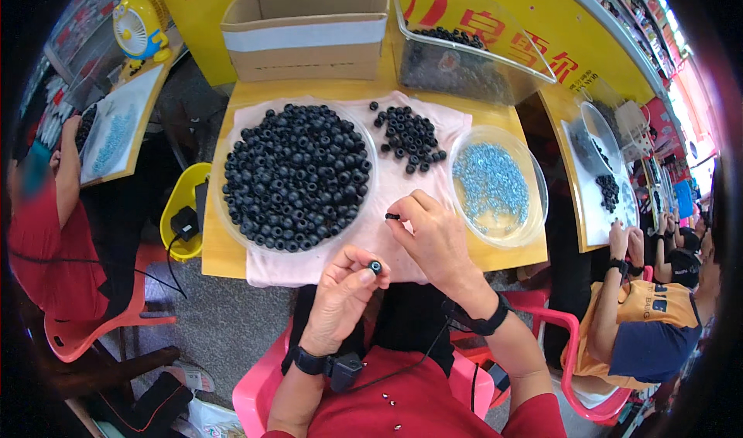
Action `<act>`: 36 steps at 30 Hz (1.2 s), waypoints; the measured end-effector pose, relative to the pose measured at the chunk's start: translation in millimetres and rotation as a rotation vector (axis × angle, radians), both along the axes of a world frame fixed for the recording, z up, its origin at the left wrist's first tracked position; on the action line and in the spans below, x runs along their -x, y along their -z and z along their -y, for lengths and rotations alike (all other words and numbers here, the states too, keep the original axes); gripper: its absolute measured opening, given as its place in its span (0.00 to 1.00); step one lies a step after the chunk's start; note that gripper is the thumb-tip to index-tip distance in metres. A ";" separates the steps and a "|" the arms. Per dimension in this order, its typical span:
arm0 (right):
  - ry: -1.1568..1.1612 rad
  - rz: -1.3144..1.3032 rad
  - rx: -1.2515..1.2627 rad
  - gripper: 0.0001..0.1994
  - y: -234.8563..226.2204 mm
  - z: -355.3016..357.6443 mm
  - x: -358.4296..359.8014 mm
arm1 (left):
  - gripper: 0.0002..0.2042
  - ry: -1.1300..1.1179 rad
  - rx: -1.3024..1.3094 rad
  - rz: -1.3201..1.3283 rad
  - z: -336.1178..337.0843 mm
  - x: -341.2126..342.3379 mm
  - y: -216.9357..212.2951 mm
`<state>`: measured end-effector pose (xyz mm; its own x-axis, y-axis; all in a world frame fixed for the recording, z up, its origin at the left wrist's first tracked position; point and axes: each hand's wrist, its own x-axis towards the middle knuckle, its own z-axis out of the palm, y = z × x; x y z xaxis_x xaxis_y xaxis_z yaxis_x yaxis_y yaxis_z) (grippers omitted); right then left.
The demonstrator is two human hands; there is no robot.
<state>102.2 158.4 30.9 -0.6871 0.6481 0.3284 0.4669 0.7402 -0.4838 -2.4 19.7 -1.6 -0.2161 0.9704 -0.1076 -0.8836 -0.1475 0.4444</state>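
Observation:
My left hand [340,292], at the front edge of the table, pinches a small round black part [375,267] with a pale centre between thumb and fingertips. My right hand [435,235] is over the cloth to its right, closed on another small black part [392,217] held at the fingertips. A wide round clear tray [374,176] heaped with black bead-like parts with holes lies to the left. Beyond my right hand is a loose pile of similar black parts [410,135]. Nearest my right hand on its right stands a round clear dish [503,241] of tiny light-blue transparent pieces.
A pink cloth [267,272] covers much of the wooden table [220,261]. At the back stand a cardboard box [309,59] and a clear bin [480,74] holding black parts. A yellow bucket [168,233] is left of the table. People work at tables on both sides.

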 end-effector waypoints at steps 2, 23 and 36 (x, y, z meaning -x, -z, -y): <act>-0.002 -0.017 -0.021 0.07 8.2 1.0 -4.9 | 0.07 -0.009 0.020 0.002 0.7 0.5 -2.3; 0.020 -0.053 0.133 0.05 5.6 0.6 -13.7 | 0.08 -0.027 0.032 -0.062 12.1 -2.8 -7.4; 0.054 -0.095 0.203 0.05 -3.2 -0.3 -12.3 | 0.07 -0.016 0.046 -0.081 15.8 -3.8 -7.4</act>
<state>114.5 158.7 34.0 -0.6219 0.7424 0.2490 0.4483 0.5983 -0.6641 1.3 3.9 5.8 -0.2415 0.9612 -0.1331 -0.8422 -0.1395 0.5208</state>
